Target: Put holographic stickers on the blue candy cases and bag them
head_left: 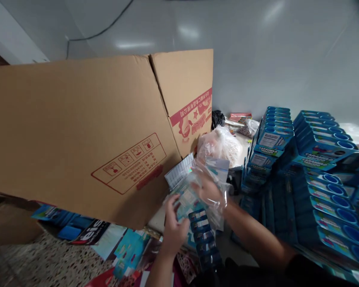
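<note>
Now, at far left a big cardboard carton (77,131) is leaning over the speckled floor (42,263), its red print facing you upside down. Below its edge, flattened blue packaging (128,247) is lying scattered. Your left hand (173,229) is curling its fingers around the lower edge of a clear plastic bag (197,181) holding pale printed cards, just above a row of small dark-blue packs (203,237). Your right hand (210,192) is lying flat on the bag's upper part with fingers spread. It is possibly under the film, but blur is making that hard to tell. Just behind, a white crumpled bag (219,145) is sitting. At right, stacks of blue boxes (317,179) are standing close together.
</note>
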Demonstrator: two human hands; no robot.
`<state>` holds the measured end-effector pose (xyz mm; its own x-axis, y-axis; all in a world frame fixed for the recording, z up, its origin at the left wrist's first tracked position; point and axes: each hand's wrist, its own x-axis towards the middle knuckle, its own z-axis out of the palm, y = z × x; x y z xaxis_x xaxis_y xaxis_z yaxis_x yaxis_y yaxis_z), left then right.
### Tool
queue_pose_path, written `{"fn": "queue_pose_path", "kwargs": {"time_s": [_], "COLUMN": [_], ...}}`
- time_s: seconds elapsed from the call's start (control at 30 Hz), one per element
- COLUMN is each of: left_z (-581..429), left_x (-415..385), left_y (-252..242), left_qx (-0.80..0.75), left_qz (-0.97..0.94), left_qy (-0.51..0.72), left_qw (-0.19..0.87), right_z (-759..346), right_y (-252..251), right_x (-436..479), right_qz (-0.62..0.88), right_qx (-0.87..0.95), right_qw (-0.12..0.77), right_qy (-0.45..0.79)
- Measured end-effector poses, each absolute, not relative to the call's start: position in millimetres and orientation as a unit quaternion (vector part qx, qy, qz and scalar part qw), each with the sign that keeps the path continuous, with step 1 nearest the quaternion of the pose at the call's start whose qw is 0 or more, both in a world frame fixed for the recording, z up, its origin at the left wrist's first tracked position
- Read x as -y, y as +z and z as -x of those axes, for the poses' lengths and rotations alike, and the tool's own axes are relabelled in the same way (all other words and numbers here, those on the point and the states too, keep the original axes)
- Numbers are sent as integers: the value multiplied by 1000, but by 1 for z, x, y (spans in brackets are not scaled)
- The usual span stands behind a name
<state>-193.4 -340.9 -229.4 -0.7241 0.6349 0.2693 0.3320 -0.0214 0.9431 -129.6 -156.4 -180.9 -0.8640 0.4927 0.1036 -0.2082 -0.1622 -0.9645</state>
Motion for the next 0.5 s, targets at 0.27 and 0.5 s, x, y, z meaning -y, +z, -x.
{"fn": "queue_pose_path", "kwargs": {"time_s": [0.27,0.5], "left_z": [249,244], "left_x": [341,355], "left_y": [-184,-206], "left_qx": [-694,-711], "left_qz": [-221,-148], "left_qy": [645,679], "left_qw": [233,103], "right_z": [122,109], "right_y": [-155,-197], "right_x": [183,174], "right_qz": [-151,47], "right_qx": [801,731], "right_qw": [134,111], "right_qy": [563,671]}}
